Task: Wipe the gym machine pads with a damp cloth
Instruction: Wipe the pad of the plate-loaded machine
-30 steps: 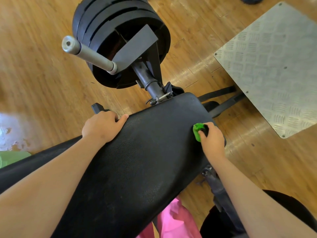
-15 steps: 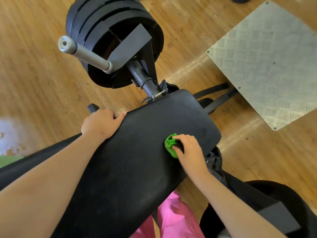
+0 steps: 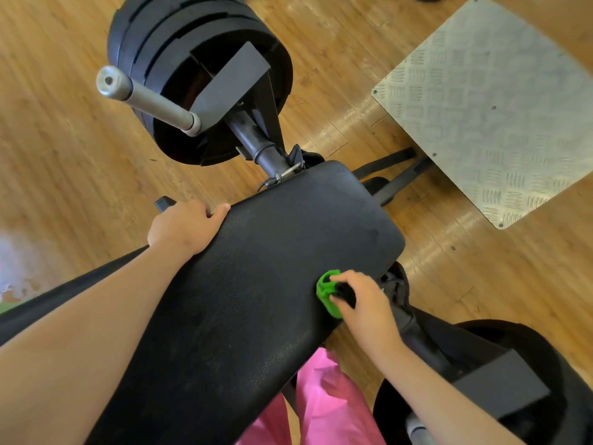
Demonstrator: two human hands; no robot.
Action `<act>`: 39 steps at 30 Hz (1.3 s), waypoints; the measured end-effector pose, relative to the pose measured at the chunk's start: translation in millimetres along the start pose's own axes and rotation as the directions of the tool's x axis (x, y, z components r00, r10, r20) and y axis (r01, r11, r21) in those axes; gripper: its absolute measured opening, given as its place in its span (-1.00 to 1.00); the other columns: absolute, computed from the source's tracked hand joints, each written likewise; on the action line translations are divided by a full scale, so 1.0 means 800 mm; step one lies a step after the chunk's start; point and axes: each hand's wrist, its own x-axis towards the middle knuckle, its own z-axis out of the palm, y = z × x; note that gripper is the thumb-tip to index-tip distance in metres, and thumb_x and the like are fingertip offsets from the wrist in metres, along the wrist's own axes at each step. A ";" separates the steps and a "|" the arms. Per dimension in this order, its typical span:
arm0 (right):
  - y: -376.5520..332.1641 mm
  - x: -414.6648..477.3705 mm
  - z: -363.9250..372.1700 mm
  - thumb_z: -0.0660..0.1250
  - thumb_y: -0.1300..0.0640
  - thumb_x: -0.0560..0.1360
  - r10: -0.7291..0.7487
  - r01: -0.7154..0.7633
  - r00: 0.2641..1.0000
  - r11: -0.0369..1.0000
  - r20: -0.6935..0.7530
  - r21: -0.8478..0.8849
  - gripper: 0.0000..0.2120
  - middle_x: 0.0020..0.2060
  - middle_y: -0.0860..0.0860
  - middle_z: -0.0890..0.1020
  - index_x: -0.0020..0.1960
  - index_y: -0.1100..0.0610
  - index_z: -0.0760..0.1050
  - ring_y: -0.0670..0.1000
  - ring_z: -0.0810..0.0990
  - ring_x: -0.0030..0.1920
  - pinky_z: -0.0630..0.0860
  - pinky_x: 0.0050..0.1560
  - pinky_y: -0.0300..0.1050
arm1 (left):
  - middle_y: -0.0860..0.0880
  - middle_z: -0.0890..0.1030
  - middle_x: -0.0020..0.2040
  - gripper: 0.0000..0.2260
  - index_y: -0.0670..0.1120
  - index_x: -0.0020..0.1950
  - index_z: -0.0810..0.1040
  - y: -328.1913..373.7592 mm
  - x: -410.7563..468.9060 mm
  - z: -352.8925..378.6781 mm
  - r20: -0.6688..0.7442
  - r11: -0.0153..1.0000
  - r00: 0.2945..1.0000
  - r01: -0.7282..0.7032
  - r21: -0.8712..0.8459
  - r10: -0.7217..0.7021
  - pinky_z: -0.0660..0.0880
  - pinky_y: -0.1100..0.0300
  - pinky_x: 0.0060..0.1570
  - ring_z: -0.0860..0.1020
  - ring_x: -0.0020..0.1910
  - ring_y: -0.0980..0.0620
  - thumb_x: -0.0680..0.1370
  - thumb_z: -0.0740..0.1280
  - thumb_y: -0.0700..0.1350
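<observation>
The black pad [image 3: 256, 300] runs from the lower left up to a rounded far end, which stops just short of the frame post [image 3: 256, 142] and its locking pin. Its left long edge is taken by the left hand [image 3: 183, 229], fingers curled over the edge and thumb lying flat along the top surface, grasping the pad. Its right long edge lies just beside the right hand [image 3: 362, 303], which is bunched round a green cloth [image 3: 325, 293], fingers curled and pinching it against the pad top near that edge. Between the two hands the pad surface is broad and bare, and more bare surface stretches from the cloth toward the far rounded end. The pad covering is black and pebbled, with a dull sheen toward the far end; whether that is moisture cannot be told. The cloth is bright green, crumpled into a small wad and mostly covered by the fingers. Beyond the far end stands a stack of black weight plates [image 3: 179, 43] with a grey steel bar [image 3: 150, 97] projecting toward the camera, near the left corner of the pad. To the upper right a grey tread plate [image 3: 497, 101] lies over the wooden floor [image 3: 64, 139], well apart from the pad, with black frame struts between. Below the right edge are pink trousers [image 3: 327, 396] and a dark round part [image 3: 513, 380] of the machine.
</observation>
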 end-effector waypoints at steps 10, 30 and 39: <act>0.063 0.042 -0.028 0.41 0.19 0.47 0.164 -0.174 0.982 0.979 -0.093 -0.105 -0.77 0.00 0.07 0.59 0.12 0.14 0.52 0.11 0.53 0.08 0.43 0.06 -0.04 | -0.11 0.55 -0.35 -0.42 -0.15 -0.26 0.50 -0.001 -0.001 0.001 -0.008 1.000 1.000 -0.020 0.017 0.020 0.30 0.18 -0.43 0.50 -0.38 -0.06 0.61 -0.01 0.27; 0.065 -0.023 -0.005 0.43 0.30 0.42 0.202 -0.188 0.972 0.975 -0.123 0.119 -0.77 -0.03 -0.01 0.58 0.05 0.15 0.51 0.03 0.53 0.05 0.40 0.00 -0.12 | -0.11 0.55 -0.32 -0.50 -0.10 -0.22 0.47 -0.003 0.002 0.000 0.019 0.993 0.993 -0.114 0.020 0.113 0.38 0.11 -0.33 0.52 -0.32 -0.07 0.65 -0.04 0.19; 0.106 0.002 -0.007 0.38 0.32 0.46 0.293 -0.274 0.947 0.950 -0.132 0.148 -0.76 -0.07 -0.03 0.55 0.06 0.08 0.48 0.01 0.53 -0.01 0.48 -0.06 -0.07 | -0.09 0.52 -0.21 -0.64 -0.06 -0.20 0.43 0.003 0.028 0.001 0.159 0.990 0.979 -0.120 -0.078 0.132 0.38 0.05 -0.10 0.48 -0.20 -0.05 0.67 0.01 0.06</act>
